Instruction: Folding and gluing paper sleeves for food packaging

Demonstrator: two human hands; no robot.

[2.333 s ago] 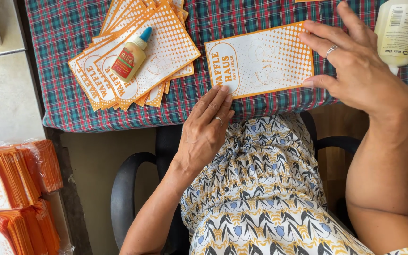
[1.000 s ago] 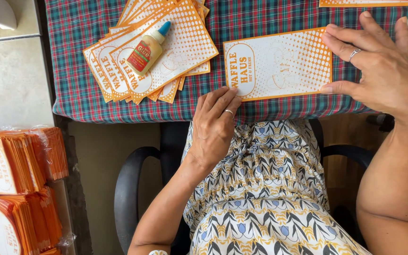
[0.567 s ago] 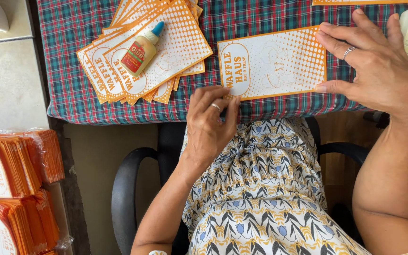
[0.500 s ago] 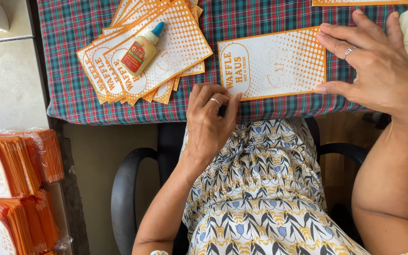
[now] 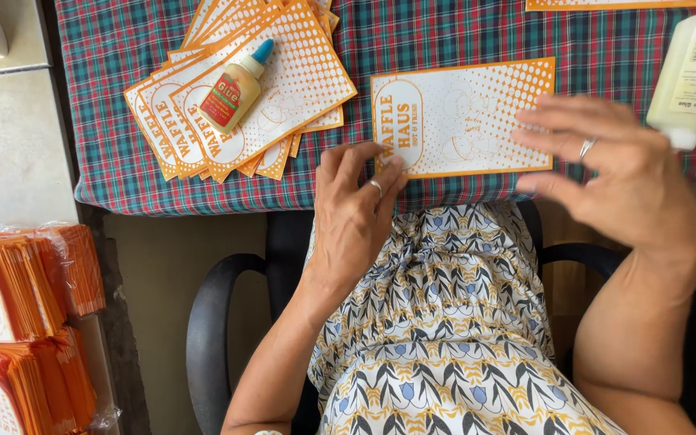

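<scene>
A flat orange-and-white printed paper bag (image 5: 461, 113) lies on the plaid tablecloth (image 5: 122, 173) at its near edge. My left hand (image 5: 356, 213) rests at the cloth's edge, its fingertips touching the bag's lower left corner. My right hand (image 5: 606, 169) hovers over the bag's right end with fingers spread, holding nothing. To the left a fanned pile of the same bags (image 5: 243, 97) carries a small glue bottle with a blue cap (image 5: 235, 87) lying on top.
A large pale glue bottle (image 5: 690, 76) lies at the table's right. Bundles of orange bags in clear wrap (image 5: 18, 322) sit low at the left. A black chair armrest (image 5: 211, 322) is beside my patterned lap. Another bag's edge (image 5: 630, 4) shows at the top.
My left hand moved up from my lap to the bag's lower left corner. My right hand lifted slightly off the bag's right end and blurs with motion.
</scene>
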